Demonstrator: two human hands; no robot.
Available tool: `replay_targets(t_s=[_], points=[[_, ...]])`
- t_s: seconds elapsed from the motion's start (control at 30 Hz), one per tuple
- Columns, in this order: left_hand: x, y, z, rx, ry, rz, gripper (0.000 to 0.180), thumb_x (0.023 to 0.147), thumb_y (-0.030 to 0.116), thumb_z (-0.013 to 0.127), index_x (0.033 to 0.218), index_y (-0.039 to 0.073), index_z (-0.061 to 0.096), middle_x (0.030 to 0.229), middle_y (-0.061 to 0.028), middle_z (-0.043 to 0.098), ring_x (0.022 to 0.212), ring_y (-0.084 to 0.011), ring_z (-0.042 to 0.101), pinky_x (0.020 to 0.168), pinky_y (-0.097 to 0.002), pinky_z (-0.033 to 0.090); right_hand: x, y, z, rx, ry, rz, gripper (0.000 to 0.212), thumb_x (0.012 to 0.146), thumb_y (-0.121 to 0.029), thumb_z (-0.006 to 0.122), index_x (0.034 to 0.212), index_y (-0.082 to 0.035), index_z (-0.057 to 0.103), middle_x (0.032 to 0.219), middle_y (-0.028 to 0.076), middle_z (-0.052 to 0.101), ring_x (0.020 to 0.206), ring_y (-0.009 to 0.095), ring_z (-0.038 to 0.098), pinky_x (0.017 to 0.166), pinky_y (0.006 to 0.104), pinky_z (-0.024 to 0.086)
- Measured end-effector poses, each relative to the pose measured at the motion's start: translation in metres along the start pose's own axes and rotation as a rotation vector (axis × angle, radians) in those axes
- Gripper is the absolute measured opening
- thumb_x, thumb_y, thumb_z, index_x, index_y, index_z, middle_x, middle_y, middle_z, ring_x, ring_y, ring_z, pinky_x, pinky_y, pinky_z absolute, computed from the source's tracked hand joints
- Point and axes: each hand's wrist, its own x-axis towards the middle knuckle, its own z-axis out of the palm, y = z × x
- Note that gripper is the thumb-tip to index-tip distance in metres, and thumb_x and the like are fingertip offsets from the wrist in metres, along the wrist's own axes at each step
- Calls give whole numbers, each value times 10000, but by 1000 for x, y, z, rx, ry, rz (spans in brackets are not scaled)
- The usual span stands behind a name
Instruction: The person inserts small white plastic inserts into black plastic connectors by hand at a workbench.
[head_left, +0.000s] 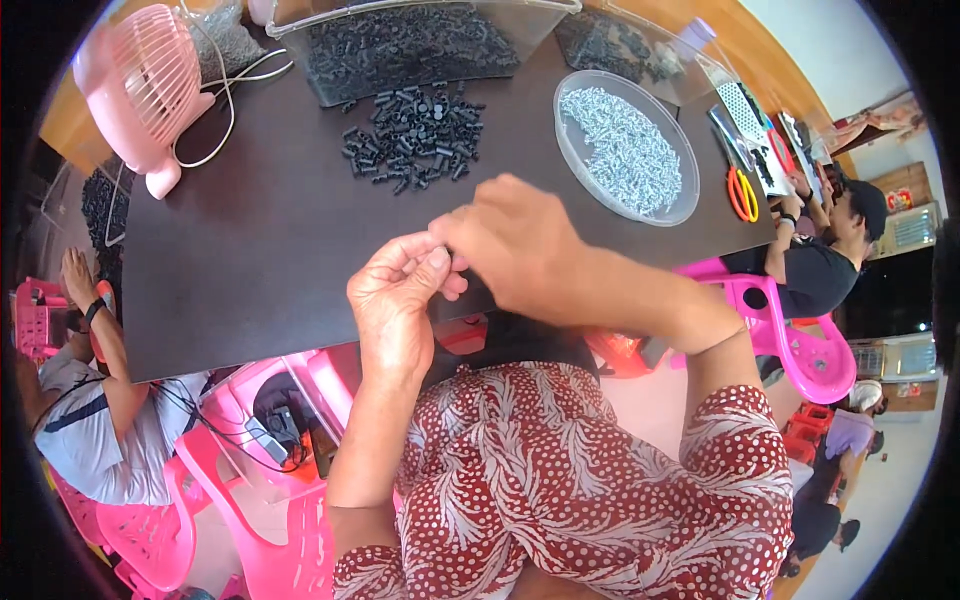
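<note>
Above the near part of the dark table (250,260), my left hand (395,290) pinches a small black plastic part (449,254) between thumb and fingers. Only a sliver of that part shows. My right hand (520,240) meets it from the right, fingers closed and somewhat blurred, its fingertips touching the left ones. Whatever the right fingers grip is hidden. Beyond both hands lies a loose heap of small black cylindrical parts (420,135). Farther right, a round clear tray (684,205) holds a mass of small silvery metal pieces (625,150), probably screws.
Clear bins with black parts (410,45) line the far edge. A pink fan (140,85) with a white cord stands far left. Orange-handled scissors (742,195) lie at the right edge. People sit on both sides, near pink plastic chairs (800,345).
</note>
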Motion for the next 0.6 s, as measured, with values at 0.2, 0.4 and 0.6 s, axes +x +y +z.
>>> replay_targets(t_s=[0.2, 0.4, 0.6], points=[[-6, -1, 2, -21, 70, 39, 153, 815, 5, 611, 954, -58, 615, 819, -73, 633, 658, -108, 560, 601, -219, 457, -12, -23, 5, -276, 86, -182, 444, 610, -119, 555, 979, 126, 523, 844, 231, 556, 684, 264, 524, 581, 357, 417], [-8, 2, 0, 47, -10, 57, 156, 818, 14, 611, 962, -47, 614, 810, -84, 640, 630, -103, 561, 592, -206, 459, -15, -14, 7, -40, 166, -40, 409, 625, -41, 625, 1018, 51, 555, 907, 177, 601, 694, 266, 572, 574, 347, 450], [-2, 2, -1, -14, -11, 36, 158, 821, 4, 601, 972, -44, 602, 804, -116, 638, 622, -136, 580, 584, -226, 483, -10, -9, 10, 195, 268, 161, 309, 672, 76, 614, 973, 7, 598, 787, 93, 632, 656, 250, 591, 572, 321, 470]])
